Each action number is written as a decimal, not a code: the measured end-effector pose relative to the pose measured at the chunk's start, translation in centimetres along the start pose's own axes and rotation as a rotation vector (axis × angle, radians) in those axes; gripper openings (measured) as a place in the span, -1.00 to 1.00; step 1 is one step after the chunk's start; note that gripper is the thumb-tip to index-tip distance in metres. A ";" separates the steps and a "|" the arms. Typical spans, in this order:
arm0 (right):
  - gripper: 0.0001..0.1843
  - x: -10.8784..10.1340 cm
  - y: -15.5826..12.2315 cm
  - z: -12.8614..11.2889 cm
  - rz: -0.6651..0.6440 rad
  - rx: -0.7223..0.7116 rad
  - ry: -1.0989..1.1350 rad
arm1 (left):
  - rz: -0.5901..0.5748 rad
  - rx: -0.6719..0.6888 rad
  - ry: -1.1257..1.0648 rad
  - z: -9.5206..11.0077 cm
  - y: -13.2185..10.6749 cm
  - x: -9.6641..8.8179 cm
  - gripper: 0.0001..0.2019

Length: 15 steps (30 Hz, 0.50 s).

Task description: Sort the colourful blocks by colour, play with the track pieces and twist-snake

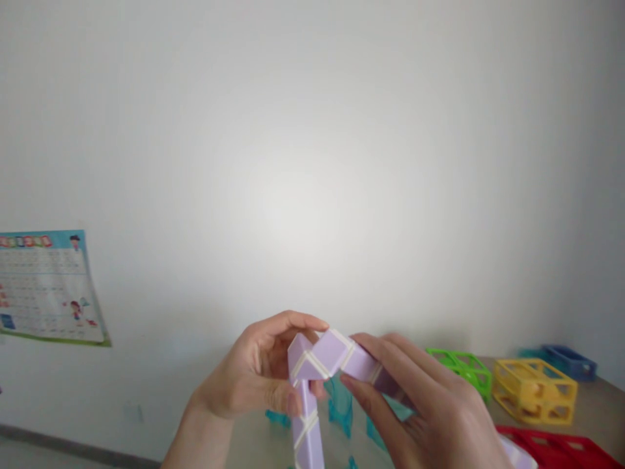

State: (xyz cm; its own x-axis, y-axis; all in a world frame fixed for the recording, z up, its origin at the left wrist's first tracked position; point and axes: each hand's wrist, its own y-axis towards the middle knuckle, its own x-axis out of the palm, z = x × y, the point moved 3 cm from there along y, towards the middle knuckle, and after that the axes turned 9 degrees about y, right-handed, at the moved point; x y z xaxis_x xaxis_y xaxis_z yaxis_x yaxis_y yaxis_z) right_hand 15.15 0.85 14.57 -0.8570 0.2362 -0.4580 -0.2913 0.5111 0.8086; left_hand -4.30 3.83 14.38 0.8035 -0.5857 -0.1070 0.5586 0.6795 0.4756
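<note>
A lilac and white twist-snake puzzle (317, 365) is held up in front of a white wall, bent into a zigzag with one straight part hanging down. My left hand (254, 374) grips its left bend with thumb and fingers. The puzzle's right part lies under the fingers of my right hand (420, 407), which clasps it. Both hands are low in the view, above a table.
On the table (596, 404) at the right stand green (463, 368), yellow (534, 391), blue (571, 361) and red (561, 449) open-frame blocks. Teal pieces (342, 407) show behind the hands. A printed chart (46, 286) hangs on the wall at the left.
</note>
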 end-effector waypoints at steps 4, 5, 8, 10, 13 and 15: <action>-0.77 -0.3 0.3 0.3 0.011 -0.001 0.012 | 0.024 -0.031 -0.004 0.4 0.1 0.9 -0.49; -0.77 -0.1 0.4 0.3 0.005 -0.001 0.016 | 0.041 -0.035 0.018 0.5 0.2 1.1 -0.50; -0.76 0.6 0.5 0.7 -0.018 -0.004 0.020 | 0.134 -0.063 0.173 0.7 0.5 1.8 -0.56; -0.76 1.2 0.4 0.8 -0.040 -0.001 0.022 | 0.235 -0.081 0.351 1.0 0.7 2.0 -0.65; -0.85 1.9 0.2 0.8 -0.094 -0.006 0.033 | 0.293 -0.066 0.613 1.6 0.8 2.1 -0.79; -0.90 2.1 0.1 0.5 -0.134 -0.026 0.029 | 0.249 -0.033 0.731 1.9 0.7 2.1 -0.80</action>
State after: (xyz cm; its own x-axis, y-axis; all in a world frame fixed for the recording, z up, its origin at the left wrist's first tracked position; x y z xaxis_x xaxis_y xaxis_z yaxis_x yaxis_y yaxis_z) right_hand 13.56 1.84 13.46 -0.8212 0.1432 -0.5524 -0.4149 0.5147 0.7503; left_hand -2.63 2.27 16.21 0.8317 0.0190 -0.5549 0.3401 0.7725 0.5363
